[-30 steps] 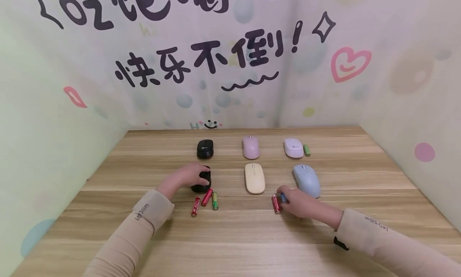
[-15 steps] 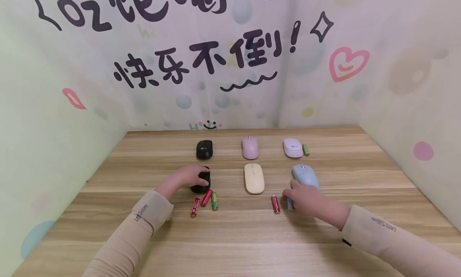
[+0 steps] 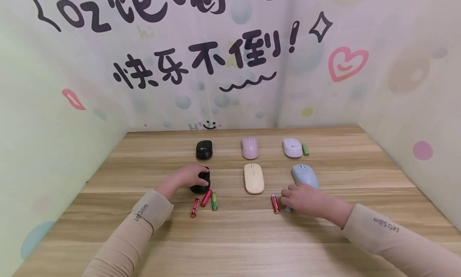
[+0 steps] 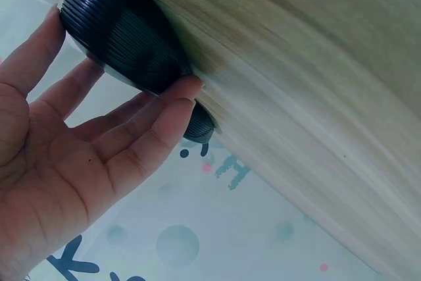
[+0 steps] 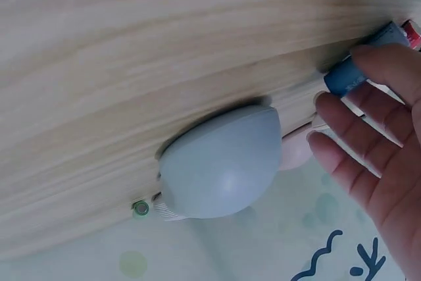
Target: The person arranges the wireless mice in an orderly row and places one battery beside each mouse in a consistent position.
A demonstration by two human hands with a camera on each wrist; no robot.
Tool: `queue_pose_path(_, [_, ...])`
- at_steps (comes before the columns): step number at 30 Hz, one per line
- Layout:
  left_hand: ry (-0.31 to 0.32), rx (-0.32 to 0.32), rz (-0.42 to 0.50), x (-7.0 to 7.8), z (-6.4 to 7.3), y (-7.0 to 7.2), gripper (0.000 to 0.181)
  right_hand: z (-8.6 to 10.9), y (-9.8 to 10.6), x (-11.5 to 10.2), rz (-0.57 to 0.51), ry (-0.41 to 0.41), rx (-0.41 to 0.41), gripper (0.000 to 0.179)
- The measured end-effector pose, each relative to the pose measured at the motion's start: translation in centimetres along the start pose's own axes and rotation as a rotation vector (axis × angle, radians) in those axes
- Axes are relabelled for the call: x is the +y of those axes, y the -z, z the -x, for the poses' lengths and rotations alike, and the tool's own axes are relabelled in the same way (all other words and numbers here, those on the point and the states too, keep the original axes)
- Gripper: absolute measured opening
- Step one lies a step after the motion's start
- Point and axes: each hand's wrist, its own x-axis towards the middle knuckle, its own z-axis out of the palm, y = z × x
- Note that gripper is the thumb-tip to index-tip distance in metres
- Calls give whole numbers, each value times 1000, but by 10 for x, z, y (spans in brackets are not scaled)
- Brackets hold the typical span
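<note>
My left hand [image 3: 183,181] grips a black mouse [image 4: 122,34] on the table, thumb on one side and fingertips on the other. Just in front of that mouse lie two red batteries [image 3: 206,197] and a green-and-yellow battery [image 3: 214,201]. My right hand [image 3: 305,199] pinches a blue battery [image 5: 347,77] close to the tabletop; the hand covers most of it in the head view. Left of it and roughly alongside lies another red battery [image 3: 275,204]. Directly behind the right hand sits a light blue mouse [image 3: 305,175], partly covered by the fingers.
Between the hands rests a cream mouse [image 3: 253,178]. A second black mouse [image 3: 204,149], a pink mouse [image 3: 250,147] and a pale lilac mouse [image 3: 292,147] form the back row. A green battery [image 3: 305,149] lies beside the lilac one. A printed cloth wall [image 3: 248,109] stands behind the table.
The right hand has shifted right with the blue battery, away from the red battery and up against the light blue mouse in the head view. The left hand has stayed on the black mouse.
</note>
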Motion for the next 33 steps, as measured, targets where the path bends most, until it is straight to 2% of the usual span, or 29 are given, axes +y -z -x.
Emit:
queue_pose_path(2, [3, 2, 4, 0, 0, 0, 48, 1, 0, 2, -37, 5, 37, 20])
queue_pose_path(5, [3, 1, 1, 0, 0, 0, 48, 2, 0, 9, -142, -14, 188, 20])
queue_pose_path(7, [5, -1, 3, 1, 0, -1, 49, 6, 2, 18, -234, -63, 304, 20])
queue_pose_path(9, [8, -3, 7, 1, 1, -1, 49, 13, 5, 30, -332, -148, 357, 20])
queue_pose_path(13, [13, -1, 11, 1, 2, 0, 49, 31, 14, 59, -567, -425, 248, 16])
queue_pose_path(16, [11, 0, 7, 1, 2, 0, 48, 44, 8, 78, -707, -627, 131, 24])
queue_pose_path(20, [13, -2, 8, -1, 1, 1, 49, 54, -12, 88, -880, -788, -9, 38])
queue_pose_path(23, [12, -4, 3, -2, 1, 1, 49, 55, -24, 85, -960, -832, -136, 39])
queue_pose_path(25, [11, -4, 3, -3, 0, 0, 49, 53, -30, 83, -971, -840, -197, 38])
queue_pose_path(33, [5, 2, -10, -4, 0, 0, 49, 46, -38, 79, -921, -892, -309, 35])
